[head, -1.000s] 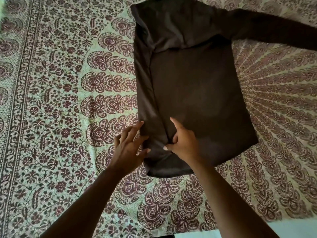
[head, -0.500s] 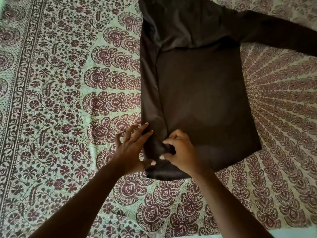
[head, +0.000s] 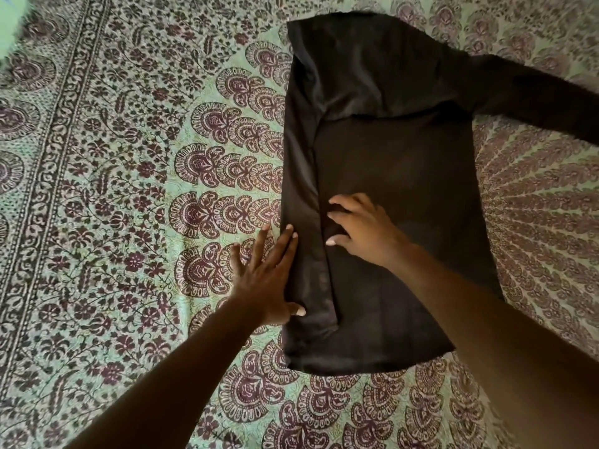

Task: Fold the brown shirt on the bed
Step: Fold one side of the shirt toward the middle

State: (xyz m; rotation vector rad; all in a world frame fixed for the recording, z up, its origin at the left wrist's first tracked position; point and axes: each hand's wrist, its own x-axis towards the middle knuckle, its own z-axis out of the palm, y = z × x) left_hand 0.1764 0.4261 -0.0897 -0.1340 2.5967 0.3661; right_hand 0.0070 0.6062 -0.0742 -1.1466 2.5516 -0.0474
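The brown shirt point(head: 398, 176) lies flat on the bed, hem toward me. Its left side is folded inward as a long narrow strip point(head: 299, 189), with that side's sleeve laid across the chest. The other sleeve point(head: 534, 98) stretches out to the right edge of view. My left hand point(head: 265, 273) lies flat, fingers spread, against the shirt's left folded edge, with the thumb on the cloth. My right hand point(head: 363, 228) rests palm down on the shirt's body beside the strip's inner edge, fingers curved and apart. Neither hand grips the cloth.
A green bedspread point(head: 129, 189) with a dark maroon floral and paisley pattern covers the whole bed. A pale green patch point(head: 9, 17) shows at the top left corner.
Both hands let go of the pinched fold near the hem and moved up along the strip; they now lie flat on the shirt. The view has shifted slightly.
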